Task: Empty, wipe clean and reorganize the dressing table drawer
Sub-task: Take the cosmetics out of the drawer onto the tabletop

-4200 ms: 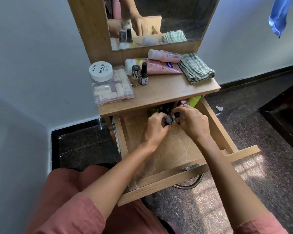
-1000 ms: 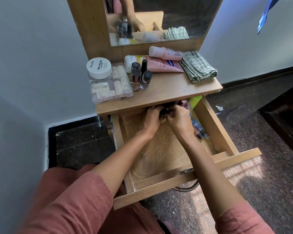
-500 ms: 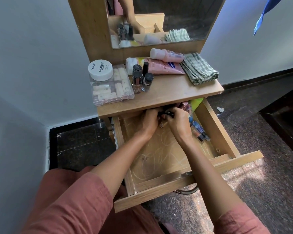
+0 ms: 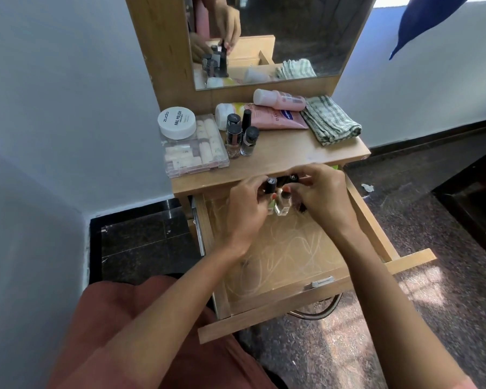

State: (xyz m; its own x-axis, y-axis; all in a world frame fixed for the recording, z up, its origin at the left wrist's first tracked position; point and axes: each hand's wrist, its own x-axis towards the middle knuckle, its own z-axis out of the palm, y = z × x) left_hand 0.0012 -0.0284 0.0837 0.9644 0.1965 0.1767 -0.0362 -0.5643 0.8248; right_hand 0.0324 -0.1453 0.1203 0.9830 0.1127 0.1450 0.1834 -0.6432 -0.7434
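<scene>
Matt pale wood drawer (image 4: pixel 281 287) and surface (image 4: pixel 292 155); glossy glass polish bottles (image 4: pixel 240 138); checked woven cloth (image 4: pixel 330 122); clear plastic box (image 4: pixel 194 147); speckled stone floor (image 4: pixel 432 276).

Quick count, everything placed relative to the mirror (image 4: pixel 292 37). Four nail polish bottles (image 4: pixel 240 136) are seen standing in a cluster on the tabletop below the mirror's left corner. One white round jar (image 4: pixel 176 122) is spotted further left of that, sat on one clear plastic box (image 4: pixel 197 153). Two pink tubes (image 4: pixel 278 108) are laid right under the mirror's bottom edge, and one folded checked cloth (image 4: pixel 330 120) is found below its right corner. One open drawer (image 4: pixel 281 259) is seen lower down, with two hands over it, left hand (image 4: pixel 247 209) and right hand (image 4: pixel 324 197), and at least three small bottles (image 4: pixel 281 202) can be made out between them; the exact number can't be told.
</scene>
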